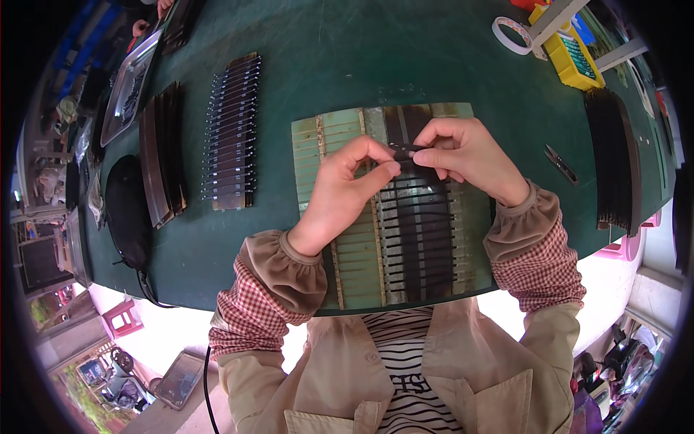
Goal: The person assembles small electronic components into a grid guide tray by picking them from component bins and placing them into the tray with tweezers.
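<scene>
Small dark strip [406,150], held level.

Work table [405,65]: dark green top, curved front edge, fills the centre and upper field; daylight falls evenly across it. Floor [173,340]: pale, bright, visible below the table edge from 7 to 8 o'clock and again at 4 o'clock. Stool [121,318]: small, pink-red, on the floor at 8 o'clock; a second pink stool [623,248] at 3 to 4 o'clock beside the table edge. Shelving and clutter at 9 o'clock, too blurred to itemise.
</scene>
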Tool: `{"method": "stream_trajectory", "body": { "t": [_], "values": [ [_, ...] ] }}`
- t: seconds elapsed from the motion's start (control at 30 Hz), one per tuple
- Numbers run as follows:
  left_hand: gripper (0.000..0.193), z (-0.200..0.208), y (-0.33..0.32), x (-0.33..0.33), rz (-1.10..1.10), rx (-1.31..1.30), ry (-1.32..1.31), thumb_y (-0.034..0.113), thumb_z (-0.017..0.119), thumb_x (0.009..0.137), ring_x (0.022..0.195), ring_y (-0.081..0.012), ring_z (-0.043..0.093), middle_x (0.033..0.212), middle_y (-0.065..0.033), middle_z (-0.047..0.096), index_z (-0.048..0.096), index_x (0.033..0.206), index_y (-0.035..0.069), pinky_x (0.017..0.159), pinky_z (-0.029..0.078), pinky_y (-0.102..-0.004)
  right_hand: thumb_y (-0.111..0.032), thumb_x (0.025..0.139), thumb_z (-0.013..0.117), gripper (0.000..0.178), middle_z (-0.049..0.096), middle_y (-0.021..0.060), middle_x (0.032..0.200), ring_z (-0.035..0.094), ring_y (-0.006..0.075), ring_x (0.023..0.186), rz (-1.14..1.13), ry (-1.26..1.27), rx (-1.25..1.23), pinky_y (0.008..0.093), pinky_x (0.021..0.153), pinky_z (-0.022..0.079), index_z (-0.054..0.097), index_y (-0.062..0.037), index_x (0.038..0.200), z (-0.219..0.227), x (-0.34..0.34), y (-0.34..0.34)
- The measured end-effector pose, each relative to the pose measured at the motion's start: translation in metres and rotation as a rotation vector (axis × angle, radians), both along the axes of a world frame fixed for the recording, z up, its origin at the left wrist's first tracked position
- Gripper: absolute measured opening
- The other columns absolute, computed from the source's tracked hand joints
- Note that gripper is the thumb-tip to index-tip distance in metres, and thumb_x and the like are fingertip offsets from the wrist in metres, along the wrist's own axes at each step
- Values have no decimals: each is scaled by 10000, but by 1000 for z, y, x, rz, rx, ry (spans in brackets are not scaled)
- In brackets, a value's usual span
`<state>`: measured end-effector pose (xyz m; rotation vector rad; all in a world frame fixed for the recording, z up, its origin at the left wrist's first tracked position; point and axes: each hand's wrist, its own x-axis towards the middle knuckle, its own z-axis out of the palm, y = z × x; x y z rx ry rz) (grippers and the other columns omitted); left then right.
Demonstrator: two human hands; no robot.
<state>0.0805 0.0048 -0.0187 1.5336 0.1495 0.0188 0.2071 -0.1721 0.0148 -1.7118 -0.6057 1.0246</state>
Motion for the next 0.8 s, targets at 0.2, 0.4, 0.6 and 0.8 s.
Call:
{"method": "stream_trajectory", "body": {
  "t": [0.2, 0.4, 0.6, 0.8],
  "values": [
    [91, -12, 19, -6, 96, 470, -282, -25, 599, 863, 1097, -222, 556, 1047, -97, 638, 616, 951, -9, 939, 428, -323, -68, 853, 664, 147, 653, 33, 801, 573, 77, 696, -61, -97, 25, 211, 637, 465, 665, 30, 963, -11, 8, -1],
    [176, -10, 22, -15, 140, 797, -339, -26, 588, 855, 1169, -317, 532, 1171, -143, 612, 627, 1025, 0, 981, 411, -372, -37, 836, 664, 137, 655, 23, 819, 573, 76, 740, -97, -220, 127, 226, 686, 470, 671, 22, 960, -37, 16, 2],
    [178, -12, 23, -15, 127, 806, -332, -13, 590, 857, 1176, -318, 528, 1205, -142, 596, 621, 1032, -7, 991, 408, -387, -46, 812, 672, 152, 654, 37, 790, 579, 95, 703, -97, -286, 104, 253, 658, 475, 677, -3, 957, -40, 10, 4],
    [262, -6, 7, -13, 28, 1150, -423, 44, 621, 851, 1226, -333, 476, 1283, -151, 542, 617, 1110, 1, 1005, 403, -433, -73, 795, 667, 164, 637, 83, 756, 583, 142, 651, -86, -656, 22, 285, 612, 469, 675, -24, 951, -40, -1, 8]
  ]
}}
